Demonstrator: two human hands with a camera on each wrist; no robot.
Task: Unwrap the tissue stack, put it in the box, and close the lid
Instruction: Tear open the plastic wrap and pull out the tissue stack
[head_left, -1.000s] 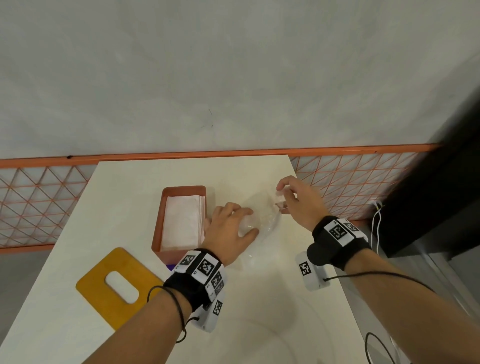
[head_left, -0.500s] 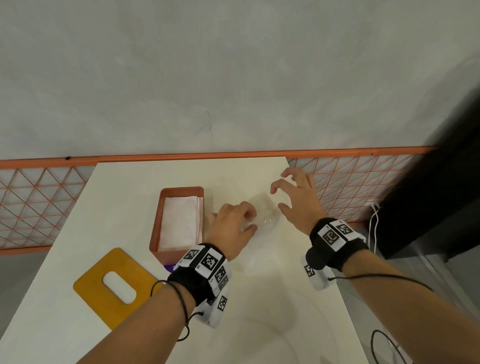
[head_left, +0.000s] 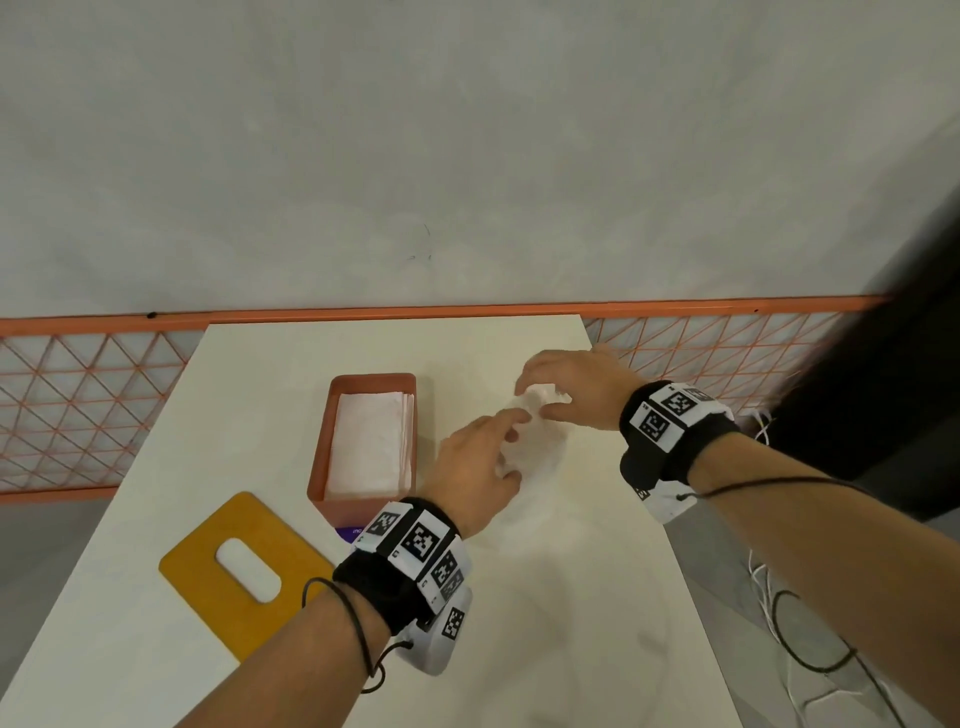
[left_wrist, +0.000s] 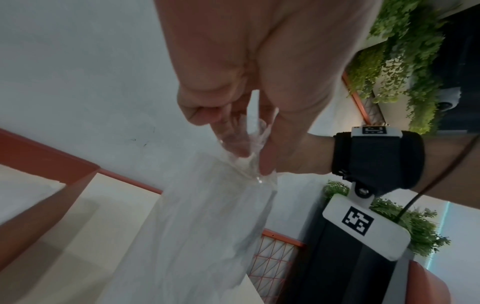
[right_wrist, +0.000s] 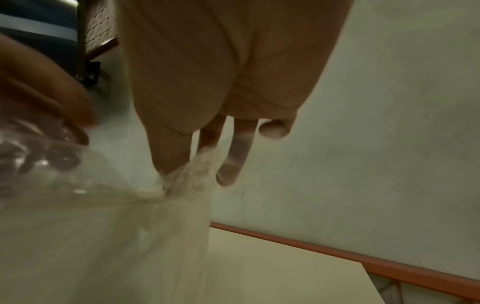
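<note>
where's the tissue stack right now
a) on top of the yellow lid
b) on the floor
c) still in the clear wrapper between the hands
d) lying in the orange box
d: the white tissue stack lies inside the open orange box, while the left hand and the right hand hold only the empty clear wrapper, and the yellow lid lies bare on the table.

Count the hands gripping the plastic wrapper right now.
2: left hand pinches the clear wrapper at its near end, right hand at its far end, beside the box.
</note>
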